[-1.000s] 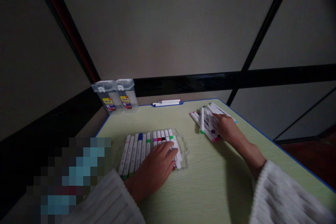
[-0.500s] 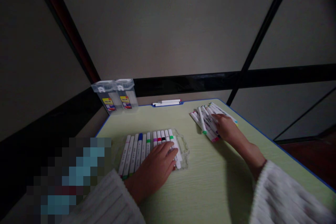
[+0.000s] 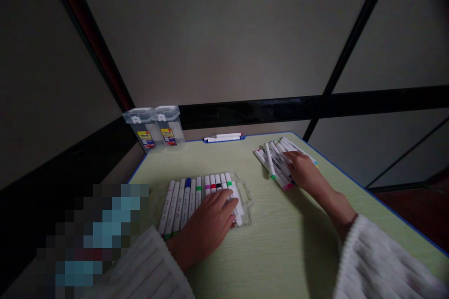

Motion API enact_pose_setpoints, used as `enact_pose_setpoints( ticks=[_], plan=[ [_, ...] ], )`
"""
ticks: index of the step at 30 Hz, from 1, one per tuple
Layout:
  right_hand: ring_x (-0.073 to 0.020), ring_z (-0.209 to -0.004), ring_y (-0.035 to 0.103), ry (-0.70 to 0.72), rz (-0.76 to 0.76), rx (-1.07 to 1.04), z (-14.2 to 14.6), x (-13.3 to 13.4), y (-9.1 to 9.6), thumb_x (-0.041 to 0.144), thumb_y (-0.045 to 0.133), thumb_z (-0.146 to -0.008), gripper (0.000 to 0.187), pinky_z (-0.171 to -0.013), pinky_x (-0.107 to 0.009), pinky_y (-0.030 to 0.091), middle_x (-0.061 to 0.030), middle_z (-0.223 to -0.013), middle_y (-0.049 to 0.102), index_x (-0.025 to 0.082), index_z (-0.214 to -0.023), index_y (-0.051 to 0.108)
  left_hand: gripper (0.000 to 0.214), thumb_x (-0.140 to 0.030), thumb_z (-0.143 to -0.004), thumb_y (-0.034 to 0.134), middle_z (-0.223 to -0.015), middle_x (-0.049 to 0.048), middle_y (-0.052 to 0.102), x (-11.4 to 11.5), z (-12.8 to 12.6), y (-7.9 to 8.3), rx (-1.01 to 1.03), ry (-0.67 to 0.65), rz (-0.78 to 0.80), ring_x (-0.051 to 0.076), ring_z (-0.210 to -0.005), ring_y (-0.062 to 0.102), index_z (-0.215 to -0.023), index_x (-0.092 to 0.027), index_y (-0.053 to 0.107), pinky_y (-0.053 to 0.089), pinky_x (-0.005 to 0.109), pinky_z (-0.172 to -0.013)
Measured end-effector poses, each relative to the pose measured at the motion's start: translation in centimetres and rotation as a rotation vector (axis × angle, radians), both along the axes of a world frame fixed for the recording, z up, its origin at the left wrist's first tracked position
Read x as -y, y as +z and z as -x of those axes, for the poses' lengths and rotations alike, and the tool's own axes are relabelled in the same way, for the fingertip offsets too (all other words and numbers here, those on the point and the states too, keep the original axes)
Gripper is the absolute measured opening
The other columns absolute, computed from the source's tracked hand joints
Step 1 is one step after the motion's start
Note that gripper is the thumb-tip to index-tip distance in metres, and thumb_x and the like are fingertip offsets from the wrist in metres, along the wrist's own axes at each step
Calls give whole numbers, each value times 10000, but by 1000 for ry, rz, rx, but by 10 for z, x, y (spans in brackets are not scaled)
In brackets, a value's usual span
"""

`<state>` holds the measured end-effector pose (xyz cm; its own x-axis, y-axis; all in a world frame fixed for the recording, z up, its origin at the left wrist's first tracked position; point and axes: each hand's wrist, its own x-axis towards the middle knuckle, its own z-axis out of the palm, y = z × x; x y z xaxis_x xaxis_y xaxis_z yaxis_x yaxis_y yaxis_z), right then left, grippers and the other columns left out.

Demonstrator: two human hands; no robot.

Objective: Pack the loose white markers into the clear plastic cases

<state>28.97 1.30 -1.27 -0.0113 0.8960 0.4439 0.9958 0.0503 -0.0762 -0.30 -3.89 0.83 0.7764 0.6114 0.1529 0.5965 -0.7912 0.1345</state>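
Observation:
My left hand (image 3: 213,217) lies with fingers stretched out over a row of white markers (image 3: 182,205) set side by side in a clear plastic tray (image 3: 248,205). Coloured bands and caps mark several of them: blue, green, purple, red and black. To the right, my right hand (image 3: 303,170) reaches into a loose pile of white markers (image 3: 275,161), its fingers closed at a marker among them. The fingertips are partly hidden by the hand. A green-ended marker (image 3: 269,161) lies across the pile's left side.
Two clear lidded boxes (image 3: 170,126) with yellow labels stand at the table's back left. White pens (image 3: 224,137) lie in a blue-edged slot at the back edge. The pale green table (image 3: 252,261) has a blue rim, and a wall rises behind it.

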Motion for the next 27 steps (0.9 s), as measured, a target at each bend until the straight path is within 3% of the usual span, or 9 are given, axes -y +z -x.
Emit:
enact_pose_setpoints(
  ticks=[9, 17, 22, 27],
  plan=[
    [-276, -1025, 512, 31, -72, -46, 8, 5, 9, 32, 354, -732, 417, -870, -378, 399, -196, -1111, 552, 51, -1099, 551, 295, -159, -838, 423, -1189, 93, 474, 0, -1, 3, -17, 0, 14, 213, -1142, 415, -1128, -161, 473, 360, 372, -979],
    [-261, -987, 494, 218, -253, -135, 29, 16, 23, 80, 362, -759, 338, -846, -398, 414, -136, -1051, 553, 116, -1028, 563, 262, -187, -842, 433, -1153, 83, 505, -4, -1, -1, -14, -21, -44, 212, -1132, 429, -1096, -169, 491, 367, 371, -973],
    [-242, -947, 502, 366, -229, -168, 47, 22, 27, 57, 376, -763, 300, -812, -390, 427, -123, -1018, 557, 140, -987, 557, 264, -178, -837, 432, -1156, 85, 511, -3, -2, 1, -17, -10, -75, 208, -1126, 440, -1095, -171, 485, 381, 367, -960],
    [-212, -929, 507, 530, -81, -137, 70, 34, 29, 12, 360, -766, 301, -793, -355, 435, -106, -1005, 553, 143, -956, 552, 258, -176, -836, 429, -1140, 90, 530, -3, -3, 1, -26, -9, -121, 210, -1107, 454, -1088, -160, 483, 380, 375, -957]
  ],
)
